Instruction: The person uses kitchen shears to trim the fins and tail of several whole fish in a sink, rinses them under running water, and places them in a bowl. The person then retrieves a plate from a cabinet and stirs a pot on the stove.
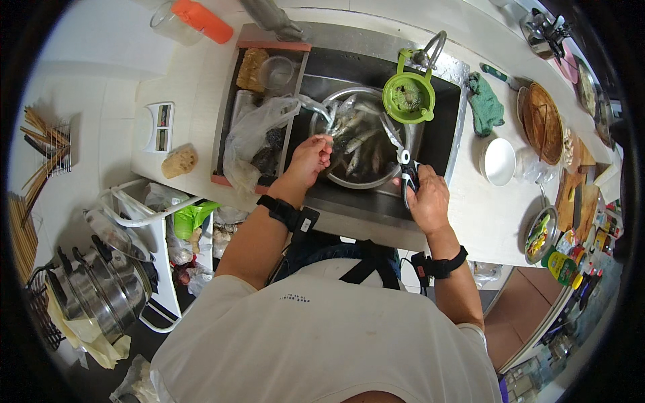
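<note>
My left hand (311, 160) pinches a small silvery fish (317, 107) by one end, over the left rim of a round metal basin (363, 185). Several whole fish (357, 140) lie in the basin, which stands in the dark sink (433, 138). My right hand (427, 194) holds kitchen scissors (403, 157) with black and white handles; their blades point away from me over the basin's right side and look slightly apart. Just beyond the blades sits a green strainer (408, 98) near the faucet (437, 48).
Left of the basin, a tray section (295, 116) holds a clear plastic bag (252, 136), a plastic cup (276, 72) and a sponge (252, 69). On the right counter are a green cloth (485, 105), a white bowl (497, 162), a peeler or knife (496, 74) and a wicker basket (543, 123).
</note>
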`<action>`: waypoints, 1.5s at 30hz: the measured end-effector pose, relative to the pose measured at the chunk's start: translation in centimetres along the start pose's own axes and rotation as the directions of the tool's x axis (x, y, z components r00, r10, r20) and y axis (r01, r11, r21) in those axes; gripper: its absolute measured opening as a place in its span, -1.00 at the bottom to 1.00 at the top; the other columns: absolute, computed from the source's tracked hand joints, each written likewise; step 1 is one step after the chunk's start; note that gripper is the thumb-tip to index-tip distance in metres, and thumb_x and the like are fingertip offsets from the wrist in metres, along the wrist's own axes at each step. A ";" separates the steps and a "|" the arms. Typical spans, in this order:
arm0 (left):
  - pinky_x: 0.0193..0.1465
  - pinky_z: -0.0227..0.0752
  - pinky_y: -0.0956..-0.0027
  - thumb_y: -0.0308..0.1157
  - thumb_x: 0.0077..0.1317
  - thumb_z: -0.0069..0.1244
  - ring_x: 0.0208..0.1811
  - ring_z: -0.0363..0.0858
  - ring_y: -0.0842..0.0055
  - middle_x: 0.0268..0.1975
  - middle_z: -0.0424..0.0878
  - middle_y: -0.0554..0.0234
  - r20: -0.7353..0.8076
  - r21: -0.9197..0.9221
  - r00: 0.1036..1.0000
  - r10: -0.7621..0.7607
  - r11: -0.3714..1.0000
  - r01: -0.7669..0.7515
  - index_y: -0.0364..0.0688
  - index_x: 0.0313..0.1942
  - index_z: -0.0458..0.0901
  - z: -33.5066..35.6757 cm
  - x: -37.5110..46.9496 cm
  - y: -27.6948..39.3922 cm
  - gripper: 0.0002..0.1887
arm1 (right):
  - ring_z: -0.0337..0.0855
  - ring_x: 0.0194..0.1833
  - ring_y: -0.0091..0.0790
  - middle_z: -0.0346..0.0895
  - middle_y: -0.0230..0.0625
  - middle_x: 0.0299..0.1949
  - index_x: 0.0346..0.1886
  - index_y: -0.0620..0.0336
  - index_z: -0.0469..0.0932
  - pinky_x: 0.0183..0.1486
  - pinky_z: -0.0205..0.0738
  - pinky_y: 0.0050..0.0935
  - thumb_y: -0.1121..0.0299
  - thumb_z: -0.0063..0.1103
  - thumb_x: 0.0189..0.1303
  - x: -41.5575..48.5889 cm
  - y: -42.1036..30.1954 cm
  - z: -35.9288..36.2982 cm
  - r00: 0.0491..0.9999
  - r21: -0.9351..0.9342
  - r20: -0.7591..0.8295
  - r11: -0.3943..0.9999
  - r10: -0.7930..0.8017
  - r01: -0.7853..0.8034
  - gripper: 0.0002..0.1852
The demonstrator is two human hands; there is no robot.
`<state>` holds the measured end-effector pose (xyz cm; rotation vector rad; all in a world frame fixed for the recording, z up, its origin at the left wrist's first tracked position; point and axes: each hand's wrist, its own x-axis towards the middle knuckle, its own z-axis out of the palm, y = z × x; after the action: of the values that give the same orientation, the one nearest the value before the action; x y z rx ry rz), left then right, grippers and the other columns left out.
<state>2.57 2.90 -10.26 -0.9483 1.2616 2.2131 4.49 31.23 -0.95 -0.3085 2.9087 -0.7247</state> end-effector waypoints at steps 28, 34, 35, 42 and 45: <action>0.26 0.42 -0.06 -0.24 0.44 -0.04 0.24 0.45 -0.02 0.31 0.35 -0.09 -0.394 0.903 0.754 0.526 0.374 0.211 -0.15 0.21 0.50 1.0 13.3 0.8 -0.61 | 0.55 -0.40 0.05 0.53 -0.13 -0.44 -0.38 0.23 0.50 -0.29 0.41 -0.11 0.11 0.45 0.13 -3.4 3.5 -1.9 0.960 0.293 0.088 0.914 0.265 -0.279 -0.61; 0.26 0.43 -0.08 -0.25 0.48 -0.12 0.27 0.45 -0.02 0.36 0.35 -0.10 -0.226 0.931 0.910 0.346 -0.197 0.306 -0.15 0.25 0.48 -2.7 20.5 2.6 -0.60 | 0.55 -0.41 0.00 0.52 -0.19 -0.43 -0.39 0.20 0.49 -0.32 0.41 -0.14 0.20 0.51 0.08 -3.3 4.2 -2.2 0.980 0.359 0.066 0.912 0.188 -0.199 -0.65; 0.27 0.42 -0.08 -0.25 0.48 -0.13 0.28 0.45 -0.02 0.36 0.35 -0.10 -0.228 0.929 0.920 0.318 -0.211 0.303 -0.15 0.26 0.48 -3.6 21.4 3.0 -0.60 | 0.55 -0.41 0.00 0.51 -0.19 -0.43 -0.40 0.20 0.49 -0.32 0.41 -0.14 0.19 0.51 0.08 -3.3 4.3 -2.2 0.978 0.371 0.082 0.905 0.190 -0.207 -0.64; 0.31 0.40 -0.09 -0.27 0.49 -0.13 0.34 0.41 0.01 0.40 0.32 -0.06 -0.220 0.924 0.956 0.193 -0.272 0.268 -0.09 0.31 0.44 -8.4 25.9 4.8 -0.58 | 0.55 -0.38 0.01 0.48 -0.21 -0.44 -0.42 0.21 0.44 -0.27 0.40 -0.11 0.19 0.51 0.08 -3.3 5.1 -2.4 0.964 0.374 0.177 0.892 0.199 -0.253 -0.61; 0.33 0.38 -0.09 -0.28 0.49 -0.13 0.36 0.40 0.02 0.42 0.31 -0.04 -0.221 0.920 0.960 0.172 -0.291 0.264 -0.07 0.33 0.43 -9.7 26.6 4.9 -0.57 | 0.54 -0.37 0.02 0.48 -0.20 -0.44 -0.42 0.21 0.44 -0.27 0.40 -0.09 0.18 0.52 0.08 -2.9 5.2 -2.4 0.959 0.387 0.196 0.883 0.203 -0.266 -0.60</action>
<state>-15.20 -7.30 -30.39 -0.3988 2.3576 0.1097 6.01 37.50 -1.11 0.0379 2.5065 -1.1798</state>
